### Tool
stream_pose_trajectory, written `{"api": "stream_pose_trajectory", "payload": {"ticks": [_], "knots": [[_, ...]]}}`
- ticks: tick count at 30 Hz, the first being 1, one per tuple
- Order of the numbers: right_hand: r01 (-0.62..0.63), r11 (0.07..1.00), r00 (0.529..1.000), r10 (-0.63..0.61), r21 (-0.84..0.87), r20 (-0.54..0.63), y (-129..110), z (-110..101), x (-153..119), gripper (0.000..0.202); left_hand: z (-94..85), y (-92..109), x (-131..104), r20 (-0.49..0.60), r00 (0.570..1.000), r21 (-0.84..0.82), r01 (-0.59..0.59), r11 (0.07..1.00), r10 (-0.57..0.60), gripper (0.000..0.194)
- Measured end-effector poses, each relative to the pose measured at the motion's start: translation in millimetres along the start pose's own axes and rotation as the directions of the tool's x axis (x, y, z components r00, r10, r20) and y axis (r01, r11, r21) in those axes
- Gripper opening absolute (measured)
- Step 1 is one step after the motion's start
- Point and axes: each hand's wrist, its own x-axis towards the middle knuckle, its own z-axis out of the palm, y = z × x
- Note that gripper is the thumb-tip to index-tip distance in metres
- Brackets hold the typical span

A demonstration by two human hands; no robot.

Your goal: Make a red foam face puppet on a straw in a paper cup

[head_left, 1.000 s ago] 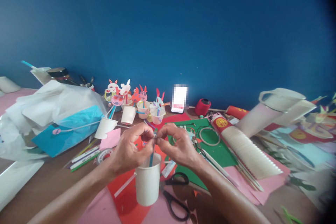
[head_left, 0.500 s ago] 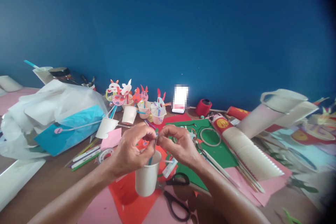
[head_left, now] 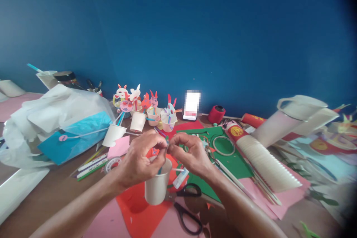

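White paper cup (head_left: 156, 187) sits higher and closer to the hands than it did a second ago, and the blue straw (head_left: 160, 170) that stood tall above its rim now shows only as a short stub inside the mouth. The left hand (head_left: 142, 161) has closed in over the cup's rim, its fingers (head_left: 163, 143) pinched together on the top of the straw, and the right hand (head_left: 189, 156) meets it from the other side, fingertips (head_left: 173, 148) pressed shut on the same small spot, so both hands pinch one point just above the cup. What they squeeze there is too small to make out. By my reading the straw is being worked down into the cup, or something is being fixed to its tip. Below the cup lies the red paper (head_left: 136, 208) on the surface (head_left: 50, 197), just right of the cup the black scissors (head_left: 188, 208), and behind the cup a row of finished bunny cups (head_left: 152, 113) against the blue wall.
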Motion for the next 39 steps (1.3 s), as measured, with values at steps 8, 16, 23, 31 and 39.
{"api": "stream_pose_trajectory", "payload": {"ticks": [8, 16, 23, 31, 39], "knots": [[-0.010, 1.000, 1.000, 0.010, 0.012, 0.006, -0.9, -0.5, -0.4, 0.012, 0.7, -0.5, -1.9, -0.008, 1.000, 0.000, -0.018, 1.000, 0.018, 0.013], [0.017, 1.000, 0.999, -0.018, -0.026, -0.038, 0.1, 1.0, 0.2, 0.010, 0.4, -1.7, 1.3, -0.027, 0.999, 0.015, -0.044, 0.999, 0.045, 0.013], [-0.007, 0.998, 0.995, 0.000, -0.068, -0.095, 0.0, 1.4, 0.9, 0.009, -0.2, 1.7, -0.5, -0.035, 0.999, 0.000, 0.004, 1.000, -0.004, 0.023], [-0.032, 0.999, 0.997, 0.034, 0.025, -0.066, 0.1, 1.2, 1.7, 0.009, -2.4, 4.8, 2.3, -0.003, 0.994, -0.046, 0.106, 0.993, -0.106, 0.015], [-0.096, 0.986, 0.995, 0.099, 0.136, -0.017, 1.9, 0.7, 2.4, 0.008, -2.6, 4.5, 2.1, -0.021, 0.993, -0.042, 0.115, 0.993, -0.116, 0.015]]}}
